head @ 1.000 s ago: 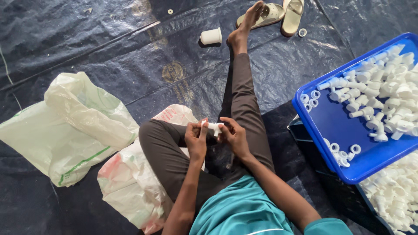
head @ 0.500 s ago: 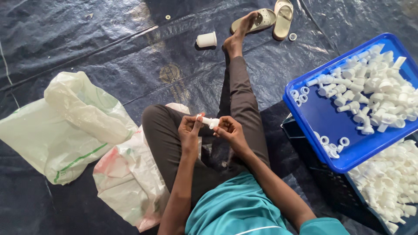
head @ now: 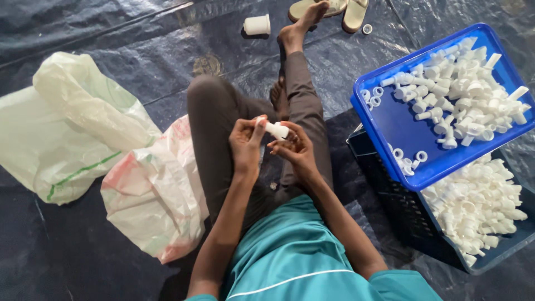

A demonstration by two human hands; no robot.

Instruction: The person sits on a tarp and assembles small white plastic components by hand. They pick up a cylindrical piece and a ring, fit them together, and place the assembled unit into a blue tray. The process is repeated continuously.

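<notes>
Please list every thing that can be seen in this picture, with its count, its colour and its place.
small plastic part: one, white, held between both hands over the lap
blue tray: one, on the right, holds many white parts and rings
lower crate: one, dark, under the tray, full of white parts
plastic bags: two, pale green-white on the left, pink-white beside the knee
cup: one, white, lying on its side at the top
sandals: two, tan, by the foot at the top
loose ring: one, white, beside the sandals
tarpaulin: dark, covers the floor
left hand: grips the part
right hand: touches the part
</notes>
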